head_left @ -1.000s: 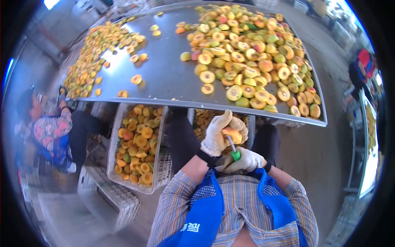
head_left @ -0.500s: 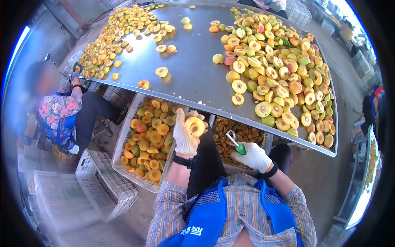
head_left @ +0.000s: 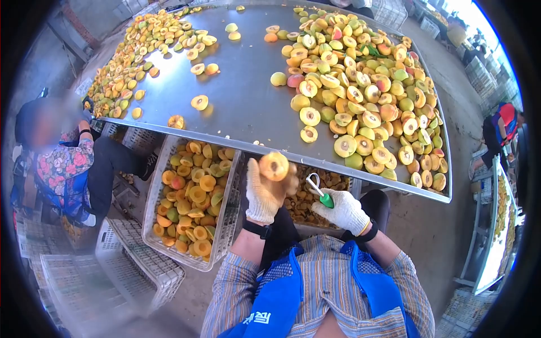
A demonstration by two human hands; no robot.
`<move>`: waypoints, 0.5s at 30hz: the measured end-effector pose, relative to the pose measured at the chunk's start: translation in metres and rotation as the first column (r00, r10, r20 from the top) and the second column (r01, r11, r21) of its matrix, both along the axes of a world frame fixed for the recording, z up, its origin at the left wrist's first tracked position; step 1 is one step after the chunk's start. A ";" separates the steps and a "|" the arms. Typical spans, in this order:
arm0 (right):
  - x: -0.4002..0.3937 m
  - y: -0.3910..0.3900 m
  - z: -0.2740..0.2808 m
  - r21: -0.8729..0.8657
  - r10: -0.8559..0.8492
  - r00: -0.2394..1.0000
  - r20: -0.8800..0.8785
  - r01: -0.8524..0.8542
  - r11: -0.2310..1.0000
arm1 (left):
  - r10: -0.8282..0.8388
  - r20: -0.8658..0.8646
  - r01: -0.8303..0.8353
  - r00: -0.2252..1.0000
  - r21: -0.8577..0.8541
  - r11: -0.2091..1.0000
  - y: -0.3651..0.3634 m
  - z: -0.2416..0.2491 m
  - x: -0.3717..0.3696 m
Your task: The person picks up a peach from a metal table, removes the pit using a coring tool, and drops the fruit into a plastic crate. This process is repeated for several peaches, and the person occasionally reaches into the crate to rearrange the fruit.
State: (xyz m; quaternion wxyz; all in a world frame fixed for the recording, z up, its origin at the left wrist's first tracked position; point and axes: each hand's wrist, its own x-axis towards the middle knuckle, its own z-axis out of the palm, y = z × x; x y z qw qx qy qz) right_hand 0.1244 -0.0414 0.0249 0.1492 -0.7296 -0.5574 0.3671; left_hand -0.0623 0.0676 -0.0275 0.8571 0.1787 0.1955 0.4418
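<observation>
My left hand [head_left: 262, 197], in a pale knit work glove, is closed around a peach half [head_left: 273, 165]. The cut face points up, with a brown centre; some of the gloved fingers behind it are blurred. My right hand [head_left: 342, 212], gloved too, grips the green handle of a pitting tool [head_left: 326, 199]. Its bent metal loop points up and left, a short way from the peach half. Both hands are just in front of the metal table's near edge [head_left: 253, 147], above a crate of brownish-orange pieces [head_left: 304, 208] partly hidden by the hands.
A large heap of peach halves [head_left: 366, 96] covers the table's right side, another heap [head_left: 129, 62] the far left. A white crate [head_left: 217, 248] of hollowed halves stands at my left. Stacked crates [head_left: 138, 253] lie farther left, near a seated person [head_left: 65, 160].
My left hand has moved right with the peach half, closer to the tool, and the fruit has turned. My right hand keeps its grip. The whole view has shifted slightly.
</observation>
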 end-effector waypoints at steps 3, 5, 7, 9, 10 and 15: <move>-0.001 -0.003 0.005 0.037 0.030 0.999 0.018 -0.030 0.999 | -0.110 -0.122 0.098 0.986 -0.101 0.990 -0.005 -0.019 -0.006; -0.001 -0.008 0.006 0.070 0.035 0.999 0.004 -0.036 0.997 | -0.107 -0.074 0.100 0.991 -0.095 0.990 -0.010 0.003 -0.003; -0.003 -0.012 0.012 0.097 0.025 1.000 -0.014 -0.023 0.995 | 0.109 -0.063 -0.102 0.992 0.106 0.989 -0.015 0.028 0.004; -0.004 -0.013 0.019 0.128 0.014 0.999 -0.029 -0.011 0.992 | 0.004 0.031 -0.006 1.000 0.070 0.998 -0.010 0.028 -0.002; -0.005 -0.014 0.022 0.136 0.039 0.999 -0.026 -0.035 0.990 | -0.092 0.125 0.088 0.988 0.032 0.996 -0.007 0.025 -0.006; -0.013 -0.021 0.021 0.186 0.045 0.999 -0.015 -0.042 0.982 | 0.054 0.096 -0.057 0.994 0.027 0.998 -0.024 0.025 0.011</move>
